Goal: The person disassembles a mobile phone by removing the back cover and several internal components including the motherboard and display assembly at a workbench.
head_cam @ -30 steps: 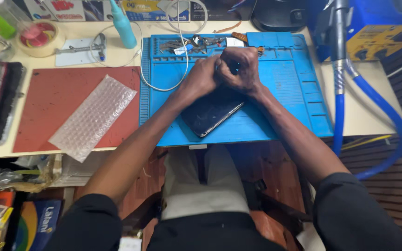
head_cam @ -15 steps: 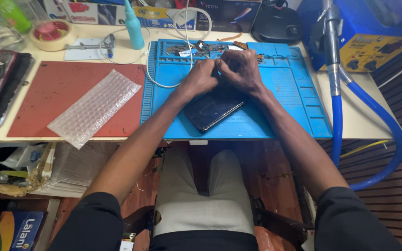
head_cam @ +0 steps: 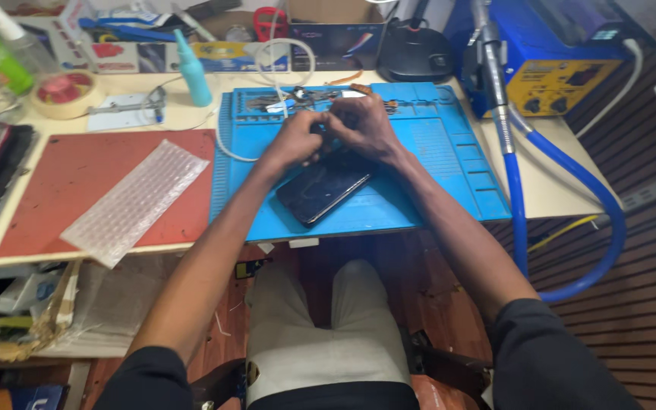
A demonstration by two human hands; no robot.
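Both hands, left hand and right hand, fingers curled on black phone; blue mat beneath

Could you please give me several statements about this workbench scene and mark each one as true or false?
1. Both hands meet at the far end of a dark smartphone. True: the left hand and the right hand are close together there.
2. The smartphone lies on the red mat. False: it lies on the blue work mat.
3. A strip of bubble wrap rests on the red mat. True.
4. The teal bottle lies on its side. False: it stands upright, behind the mats.
5. A roll of tape sits on the blue work mat. False: it sits on the bare tabletop, far left.
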